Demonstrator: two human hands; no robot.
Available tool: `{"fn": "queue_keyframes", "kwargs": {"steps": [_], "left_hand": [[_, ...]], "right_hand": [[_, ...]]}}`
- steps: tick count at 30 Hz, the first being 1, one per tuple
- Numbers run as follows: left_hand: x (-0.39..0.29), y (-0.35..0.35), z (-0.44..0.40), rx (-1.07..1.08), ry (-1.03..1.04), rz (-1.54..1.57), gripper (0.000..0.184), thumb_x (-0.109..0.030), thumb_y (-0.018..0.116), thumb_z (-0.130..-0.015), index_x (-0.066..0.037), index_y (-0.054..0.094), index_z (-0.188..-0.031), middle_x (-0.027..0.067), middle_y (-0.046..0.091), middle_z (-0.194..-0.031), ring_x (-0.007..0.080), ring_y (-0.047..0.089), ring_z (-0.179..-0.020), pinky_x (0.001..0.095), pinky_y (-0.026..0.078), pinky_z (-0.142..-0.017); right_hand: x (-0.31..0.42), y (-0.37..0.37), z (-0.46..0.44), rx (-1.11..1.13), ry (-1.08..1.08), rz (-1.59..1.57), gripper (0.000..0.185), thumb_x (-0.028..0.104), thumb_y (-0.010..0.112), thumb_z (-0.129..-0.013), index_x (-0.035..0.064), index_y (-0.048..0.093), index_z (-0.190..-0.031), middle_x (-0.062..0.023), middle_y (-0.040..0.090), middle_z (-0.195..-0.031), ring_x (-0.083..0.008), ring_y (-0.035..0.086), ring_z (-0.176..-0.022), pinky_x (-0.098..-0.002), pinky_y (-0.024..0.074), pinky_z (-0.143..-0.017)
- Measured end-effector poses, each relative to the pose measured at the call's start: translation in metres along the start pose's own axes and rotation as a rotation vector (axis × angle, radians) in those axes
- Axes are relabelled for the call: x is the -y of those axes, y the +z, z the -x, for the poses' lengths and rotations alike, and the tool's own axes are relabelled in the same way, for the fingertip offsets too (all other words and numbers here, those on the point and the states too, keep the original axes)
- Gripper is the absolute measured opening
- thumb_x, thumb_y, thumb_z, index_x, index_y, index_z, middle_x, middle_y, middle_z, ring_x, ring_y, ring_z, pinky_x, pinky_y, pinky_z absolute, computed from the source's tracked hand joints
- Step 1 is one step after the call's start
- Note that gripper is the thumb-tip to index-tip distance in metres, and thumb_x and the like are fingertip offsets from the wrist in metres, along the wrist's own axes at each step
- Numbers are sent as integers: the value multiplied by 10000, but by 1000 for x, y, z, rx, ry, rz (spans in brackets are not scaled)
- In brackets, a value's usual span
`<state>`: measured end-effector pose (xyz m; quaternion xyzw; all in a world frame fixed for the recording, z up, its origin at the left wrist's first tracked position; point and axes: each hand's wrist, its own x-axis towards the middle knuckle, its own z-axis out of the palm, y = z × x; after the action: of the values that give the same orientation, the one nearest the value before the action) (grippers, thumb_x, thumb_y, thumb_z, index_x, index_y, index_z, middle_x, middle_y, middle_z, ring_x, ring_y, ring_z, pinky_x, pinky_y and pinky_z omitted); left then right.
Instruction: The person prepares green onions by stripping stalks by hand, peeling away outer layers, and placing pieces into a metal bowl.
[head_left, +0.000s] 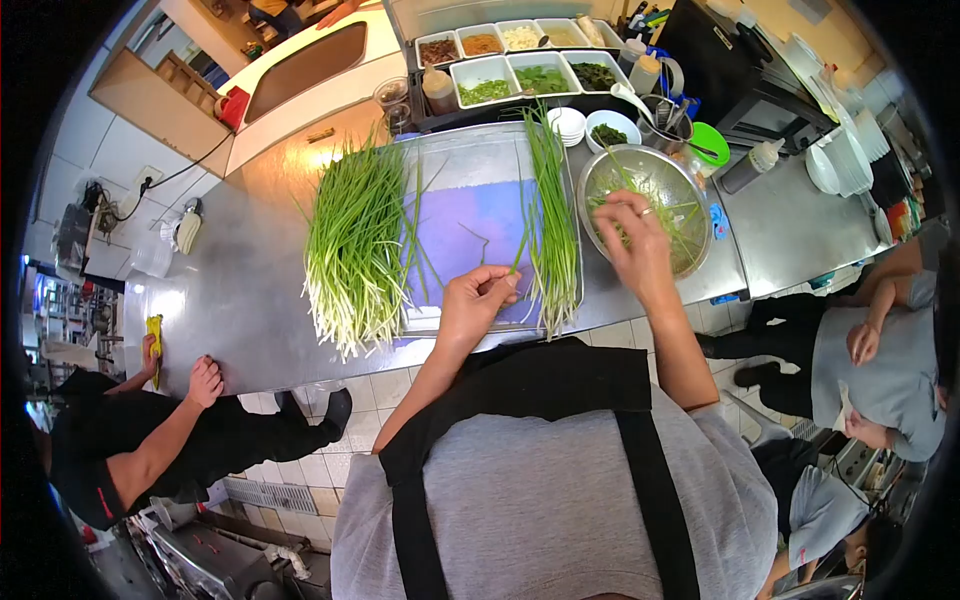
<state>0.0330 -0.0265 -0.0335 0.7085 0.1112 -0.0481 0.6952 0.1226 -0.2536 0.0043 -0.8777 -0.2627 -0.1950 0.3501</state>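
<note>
My left hand (478,306) is over the front of a metal tray (450,150) lined with a blue-purple sheet (455,235), its thumb and fingers pinched on a green stalk. To its left lies a large pile of green stalks with white ends (355,245). A narrower bunch (548,215) lies along the tray's right side. My right hand (632,235) is above a steel bowl (695,205) that holds green scraps. Its fingers are bent together, and whatever they hold is too small to make out.
Behind the tray stand food containers (540,80), stacked white dishes (566,124) and a small bowl of greens (610,132). A squeeze bottle (752,168) is at the right. One person (150,450) stands at the left end; other people (870,350) are at the right.
</note>
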Motion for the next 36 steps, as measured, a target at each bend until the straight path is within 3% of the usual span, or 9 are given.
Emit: {"fn": "queue_keyframes", "kwargs": {"steps": [4, 16, 19, 22, 25, 28, 31, 34, 36], "left_hand": [[-2, 1, 0, 34, 2, -48, 173, -139, 634, -851, 12, 656, -932, 26, 648, -770, 72, 582, -653, 214, 480, -631], [0, -13, -3, 28, -5, 14, 173, -155, 636, -851, 3, 657, -918, 19, 637, -728, 63, 568, -621, 210, 467, -597], [-1, -15, -4, 30, -6, 25, 168, -146, 646, -843, 11, 657, -901, 17, 621, -682, 58, 564, -608, 200, 455, -578], [-1, -17, -5, 17, 2, 18, 160, -144, 643, -845, 9, 659, -888, 13, 616, -670, 56, 562, -605, 202, 454, -571], [-1, -23, -3, -3, 17, -45, 150, -138, 640, -844, 9, 658, -873, 10, 605, -649, 51, 551, -595, 203, 443, -554], [-5, -26, 0, 3, 16, -118, 148, -137, 637, -845, 7, 658, -874, 9, 604, -652, 53, 546, -598, 203, 439, -557], [-7, -27, 0, 21, 20, -184, 144, -134, 632, -851, 1, 662, -890, 7, 615, -688, 61, 550, -618, 206, 448, -587], [-7, -29, 2, 23, 67, -256, 132, -119, 631, -847, 3, 661, -885, 9, 607, -693, 65, 544, -624, 211, 442, -583], [-4, -31, 2, 20, 117, -303, 126, -110, 630, -845, 5, 662, -884, 11, 601, -698, 68, 540, -628, 216, 438, -583]], "right_hand": [[35, 10, -12, -52, -268, -98, 203, 73, 641, -759, 76, 605, -958, -84, 587, -1037, -264, 568, -879, -382, 421, -784], [25, 35, -9, 29, -396, 110, 166, 78, 660, -740, 90, 599, -894, -44, 594, -861, -212, 571, -817, -366, 390, -736], [29, 38, -10, 17, -301, 45, 144, 74, 642, -751, 89, 582, -881, -57, 591, -845, -217, 568, -807, -363, 393, -734], [18, 36, -9, -95, -36, -93, 132, 74, 622, -766, 83, 568, -886, -74, 592, -835, -238, 569, -797, -362, 396, -721], [-5, 18, -13, -106, 192, 40, 86, 59, 596, -783, 70, 572, -865, -82, 597, -840, -264, 569, -794, -370, 402, -716], [-30, 3, -17, -19, 50, 370, 53, 53, 593, -792, 62, 592, -844, -74, 607, -860, -263, 574, -795, -372, 408, -707], [-30, 1, -17, -6, 84, 317, 104, 25, 612, -776, 80, 633, -862, -64, 617, -909, -251, 584, -756, -351, 440, -700], [-7, 7, -22, -117, 70, 38, 131, 45, 627, -769, 91, 650, -889, -72, 610, -945, -261, 584, -799, -358, 445, -731], [6, 7, -28, -20, -30, 28, 133, 52, 618, -775, 72, 644, -903, -89, 604, -949, -276, 579, -828, -371, 440, -756]]}}
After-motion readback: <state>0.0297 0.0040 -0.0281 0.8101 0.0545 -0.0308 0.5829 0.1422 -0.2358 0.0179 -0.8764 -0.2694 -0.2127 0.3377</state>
